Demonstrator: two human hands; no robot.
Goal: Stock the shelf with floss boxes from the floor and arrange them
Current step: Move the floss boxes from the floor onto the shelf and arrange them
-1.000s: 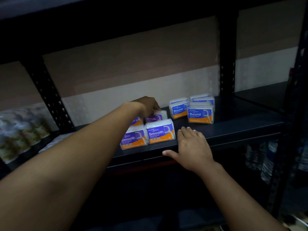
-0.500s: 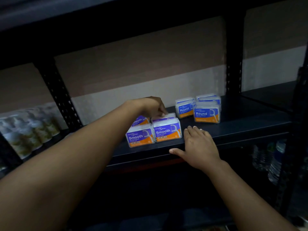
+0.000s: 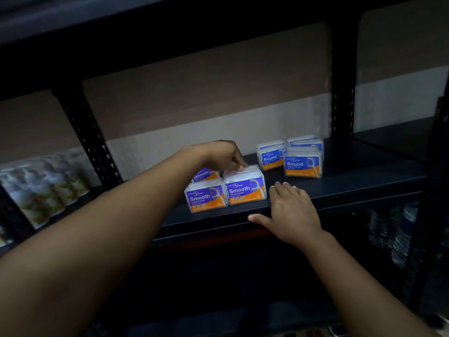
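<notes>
**Two hands at the shelf, floss boxes in two groups**

Two clusters of floss boxes sit on the dark shelf (image 3: 340,188). Near group: two front boxes side by side, the left front box (image 3: 206,198) and the right front box (image 3: 246,190), with more behind. The left hand (image 3: 223,155) reaches over them, fingers curled down onto the top of the rear box (image 3: 243,168) behind the right front one; whether it grips or only touches, cannot tell. The right hand (image 3: 292,210) lies flat and open on the shelf edge just right of the right front box, holding nothing, thumb over the front lip.

Labels: near group reads "Smooth", with smaller print below too blurred to make out. Far group (image 3: 301,158), toward the back right and well apart from both hands, reads "Round".

Hidden: rear "Smooth" boxes mostly covered by the front ones and the left hand. Packages (image 3: 46,188) at the far left are blurred. Bottles (image 3: 398,232) below right are dim.
</notes>
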